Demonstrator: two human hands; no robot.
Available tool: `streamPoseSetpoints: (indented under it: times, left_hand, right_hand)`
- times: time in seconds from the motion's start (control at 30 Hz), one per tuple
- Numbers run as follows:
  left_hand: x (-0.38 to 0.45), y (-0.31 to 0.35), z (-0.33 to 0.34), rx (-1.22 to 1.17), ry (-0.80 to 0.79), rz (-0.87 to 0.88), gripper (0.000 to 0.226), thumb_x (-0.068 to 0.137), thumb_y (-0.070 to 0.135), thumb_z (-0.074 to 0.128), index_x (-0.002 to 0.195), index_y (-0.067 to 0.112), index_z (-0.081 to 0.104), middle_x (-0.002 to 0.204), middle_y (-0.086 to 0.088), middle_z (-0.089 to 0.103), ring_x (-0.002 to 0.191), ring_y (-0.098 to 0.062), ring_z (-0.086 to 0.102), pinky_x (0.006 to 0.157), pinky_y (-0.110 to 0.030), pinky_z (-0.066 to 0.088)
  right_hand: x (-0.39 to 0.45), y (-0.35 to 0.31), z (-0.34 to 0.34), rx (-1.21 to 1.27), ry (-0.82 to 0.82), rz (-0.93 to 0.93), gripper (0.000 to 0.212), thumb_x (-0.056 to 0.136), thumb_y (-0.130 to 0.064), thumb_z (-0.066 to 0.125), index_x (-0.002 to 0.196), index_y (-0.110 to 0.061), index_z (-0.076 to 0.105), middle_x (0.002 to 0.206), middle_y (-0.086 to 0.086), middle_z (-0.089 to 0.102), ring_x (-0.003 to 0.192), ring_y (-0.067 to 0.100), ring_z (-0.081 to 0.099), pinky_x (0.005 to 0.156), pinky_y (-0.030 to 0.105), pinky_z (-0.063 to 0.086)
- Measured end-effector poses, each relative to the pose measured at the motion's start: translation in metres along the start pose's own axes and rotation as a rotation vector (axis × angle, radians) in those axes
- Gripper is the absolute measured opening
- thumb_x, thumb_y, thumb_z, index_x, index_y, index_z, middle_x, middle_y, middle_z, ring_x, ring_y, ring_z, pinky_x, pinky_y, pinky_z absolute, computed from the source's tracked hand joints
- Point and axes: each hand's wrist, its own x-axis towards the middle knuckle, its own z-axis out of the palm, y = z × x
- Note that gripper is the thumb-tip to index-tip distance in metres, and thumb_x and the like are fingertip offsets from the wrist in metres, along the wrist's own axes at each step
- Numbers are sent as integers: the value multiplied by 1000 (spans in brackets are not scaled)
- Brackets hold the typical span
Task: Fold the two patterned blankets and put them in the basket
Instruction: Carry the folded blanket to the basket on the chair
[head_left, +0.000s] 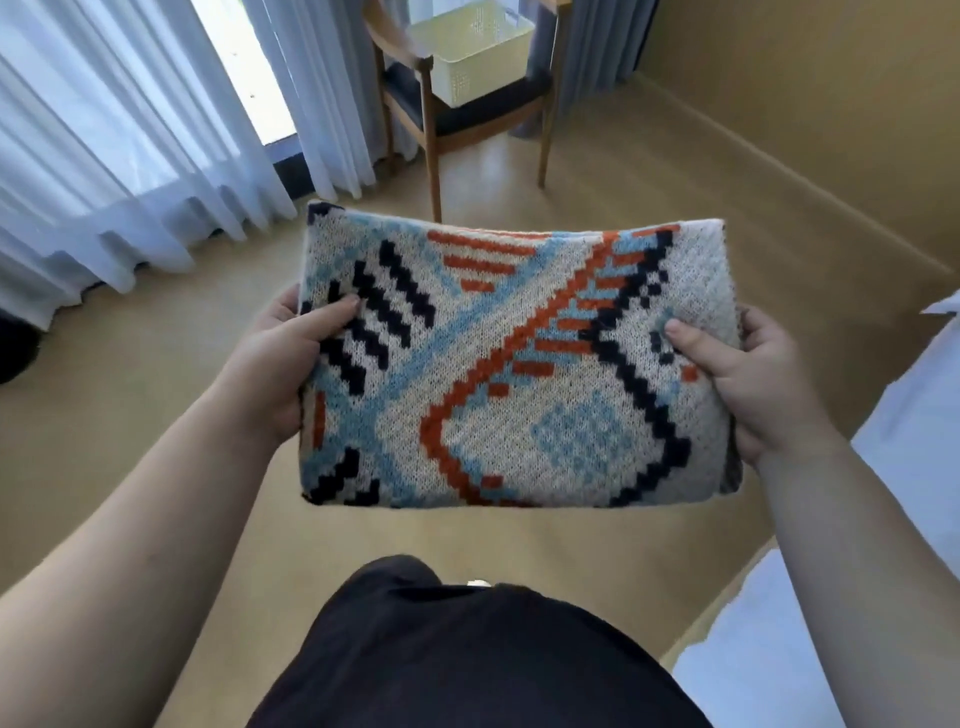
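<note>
Nearest the camera, a dark garment (467, 654) at the waist; above it, bare forearms reaching forward; left hand (280, 374) clamped on the left edge of a folded patterned blanket (514, 364), thumb on top, fingers hidden beneath; right hand (753, 379) gripping the right edge likewise — blanket held flat in the air over a pale wood floor (649, 171), knit in cream, blue, orange and navy; at far right, white bedding (914, 447); beyond, a wooden chair (431, 135) bearing the cream basket (467, 57) on its dark seat — well apart from the blanket; sheer curtains (130, 145) at left.
</note>
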Motion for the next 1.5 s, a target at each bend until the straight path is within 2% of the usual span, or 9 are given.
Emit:
streamPoseSetpoints:
  times: [0.13,0.37,0.57,0.73,0.93,1.13,1.27,1.4,1.5]
  left_hand:
    - [115,34,27,-11,-18,6,24,97,13,60,121,16,62,96,-8,77,80,-22,75,59,-34,60]
    - [347,97,82,-31,-44,-60,35,96,16,63,130,13,56,110,-15,73,87,-26,74,64,-37,61]
    - [517,182,175,29,-93,-89,20,96,17,63,116,21,62,107,-11,75,90,-26,74,68,-39,62]
    - [657,224,268,61,-95,-78,19,96,17,64,114,21,61,102,-11,76,89,-26,75,66,-39,62]
    - [794,276,352,32,-5,-92,14,97,16,64,109,22,60,91,-7,78,79,-22,76,58,-35,60]
    - [915,316,357,-47,110,-77,26,95,17,66,120,17,59,99,-11,77,82,-26,76,58,-34,60]
    - [1006,321,343,-110,194,-98,29,95,16,66,123,15,58,104,-14,75,83,-26,76,59,-35,59]
    - [1061,319,327,-131,338,-181,25,94,17,68,117,17,57,110,-17,72,92,-31,73,72,-43,59]
    - [1087,317,322,-153,425,-230,28,94,17,68,120,15,56,110,-16,71,94,-32,71,72,-41,58]
  right_hand:
    - [114,-23,36,-45,9,1,35,78,-5,76,108,-7,59,97,6,75,81,21,74,61,31,60]
    - [330,-64,103,-97,67,21,55,56,-23,85,104,-13,60,100,7,76,87,24,74,66,35,60]
    - [497,-122,121,-37,133,23,53,61,-19,82,107,-12,58,106,9,73,88,24,74,67,35,61]
    - [665,-143,115,-9,131,19,70,43,-34,88,103,-15,59,99,5,76,87,23,75,64,33,60]
    - [864,-196,132,-94,45,54,42,74,-13,82,109,-12,58,107,8,73,90,25,74,71,38,61]
    - [1019,-241,201,-205,-89,39,43,72,-14,82,108,-13,58,106,7,73,92,25,73,76,43,59]
    - [1109,-248,272,-294,-161,2,37,77,-8,80,105,-16,58,103,4,73,88,20,74,71,37,60]
    - [1176,-249,331,-418,-266,-6,36,78,-9,82,103,-19,59,100,-1,73,86,12,73,73,33,59]
    - [1218,-240,365,-484,-346,17,36,78,-10,82,102,-22,58,102,-3,72,85,7,72,74,32,58]
